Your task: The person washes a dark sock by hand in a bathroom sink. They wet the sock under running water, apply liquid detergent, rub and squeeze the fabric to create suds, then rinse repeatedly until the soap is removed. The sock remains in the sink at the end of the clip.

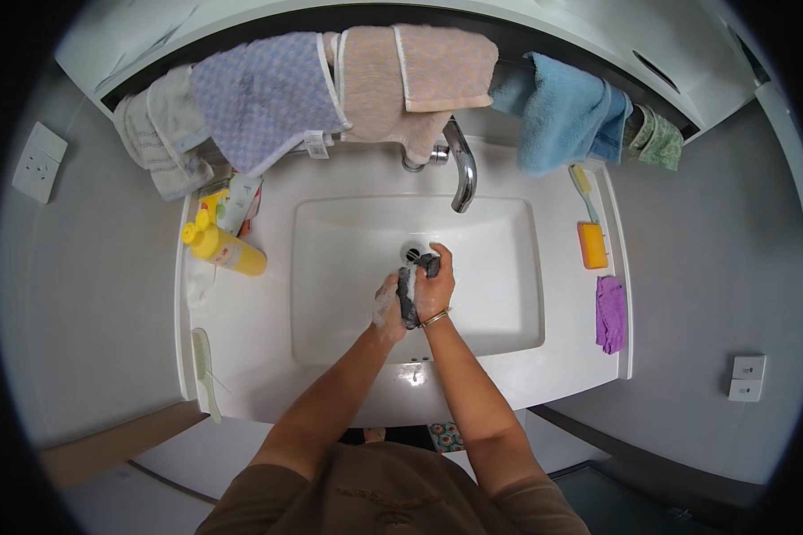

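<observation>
A wet dark grey cloth (407,301) with white suds on it is bunched between my two hands above the sink (500,294). My left hand (386,308), lathered with foam, is closed on its left side. From the right, my right hand (436,287) grips the same cloth, with one end bulging out near the thumb. A thin bracelet (434,317) sits on my right wrist. Just beyond the cloth is the drain (411,253), partly visible. The chrome faucet (463,174) stands at the back of the sink, its spout apart from my hands.
Towels, including a blue one (558,116) and a checked purple one (263,98), hang along the back. A yellow bottle (227,249) and a pale comb (203,361) lie left. A brush (584,189), an orange-yellow sponge (591,245) and a purple cloth (609,314) lie right.
</observation>
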The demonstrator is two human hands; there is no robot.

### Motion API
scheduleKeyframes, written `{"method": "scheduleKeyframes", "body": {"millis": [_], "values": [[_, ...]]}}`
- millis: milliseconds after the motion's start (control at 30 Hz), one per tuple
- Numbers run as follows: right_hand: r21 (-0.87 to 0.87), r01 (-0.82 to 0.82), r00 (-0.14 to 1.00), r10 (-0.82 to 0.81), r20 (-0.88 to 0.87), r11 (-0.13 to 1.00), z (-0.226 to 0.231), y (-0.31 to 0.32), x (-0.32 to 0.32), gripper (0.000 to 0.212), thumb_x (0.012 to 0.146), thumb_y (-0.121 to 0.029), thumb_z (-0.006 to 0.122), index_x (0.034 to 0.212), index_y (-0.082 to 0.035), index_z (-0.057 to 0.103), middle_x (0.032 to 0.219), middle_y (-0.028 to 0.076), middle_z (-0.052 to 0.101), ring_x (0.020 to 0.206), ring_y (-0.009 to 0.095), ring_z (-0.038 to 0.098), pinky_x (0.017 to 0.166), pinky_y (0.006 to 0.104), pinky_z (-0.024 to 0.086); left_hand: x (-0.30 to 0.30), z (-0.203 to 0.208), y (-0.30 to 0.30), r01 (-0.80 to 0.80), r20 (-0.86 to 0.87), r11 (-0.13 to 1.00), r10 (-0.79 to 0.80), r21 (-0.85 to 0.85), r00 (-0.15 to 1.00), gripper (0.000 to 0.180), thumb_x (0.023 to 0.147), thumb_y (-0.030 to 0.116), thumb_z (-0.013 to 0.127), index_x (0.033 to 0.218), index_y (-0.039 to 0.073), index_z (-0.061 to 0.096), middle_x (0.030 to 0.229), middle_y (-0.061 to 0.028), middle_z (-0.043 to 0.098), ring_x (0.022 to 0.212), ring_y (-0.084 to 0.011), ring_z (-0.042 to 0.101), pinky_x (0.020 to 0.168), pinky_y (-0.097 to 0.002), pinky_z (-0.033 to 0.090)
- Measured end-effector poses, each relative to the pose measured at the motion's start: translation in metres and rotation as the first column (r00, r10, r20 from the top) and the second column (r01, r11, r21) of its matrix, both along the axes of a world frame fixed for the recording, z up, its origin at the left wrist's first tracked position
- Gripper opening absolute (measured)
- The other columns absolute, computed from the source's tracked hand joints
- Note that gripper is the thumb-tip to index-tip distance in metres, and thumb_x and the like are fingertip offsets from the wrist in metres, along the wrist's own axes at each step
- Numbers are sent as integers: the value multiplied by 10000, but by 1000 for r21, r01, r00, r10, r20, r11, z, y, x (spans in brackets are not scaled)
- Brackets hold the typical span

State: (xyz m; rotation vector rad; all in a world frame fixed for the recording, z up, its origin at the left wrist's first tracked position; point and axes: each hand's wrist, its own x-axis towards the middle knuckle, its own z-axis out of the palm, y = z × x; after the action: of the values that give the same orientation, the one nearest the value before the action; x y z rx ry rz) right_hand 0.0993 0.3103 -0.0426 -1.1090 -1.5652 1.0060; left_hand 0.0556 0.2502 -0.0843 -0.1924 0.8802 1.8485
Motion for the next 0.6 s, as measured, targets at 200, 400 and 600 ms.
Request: {"method": "scheduleKeyframes", "body": {"millis": [200,400,600], "values": [[-1,-344,866,318,385,939,35,-61,8,108,731,-122,627,814,-64,588,785,143,567,741,326,569,654,355,468,-52,-52,-9,197,-99,962,-181,190,979,226,891,330,500,842,118,558,778,-3,563,722,-105,527,679,-258,459],[12,-74,893,61,445,997,5,-4,22,228,790,-263,600,728,-53,536,711,158,558,672,351,548,591,403,440,-12,-22,-7,354,-307,926,-302,131,903,482,859,341,517,1248,73,424,1224,-70,470,1103,-190,455,951,-354,377],[152,-303,870,208,446,941,-3,-36,15,220,749,-258,627,803,-68,530,791,147,584,717,342,572,623,408,459,-29,-60,-4,243,146,961,-262,135,954,218,891,207,494,1003,32,561,828,-57,586,768,-132,573,681,-278,488]]}}
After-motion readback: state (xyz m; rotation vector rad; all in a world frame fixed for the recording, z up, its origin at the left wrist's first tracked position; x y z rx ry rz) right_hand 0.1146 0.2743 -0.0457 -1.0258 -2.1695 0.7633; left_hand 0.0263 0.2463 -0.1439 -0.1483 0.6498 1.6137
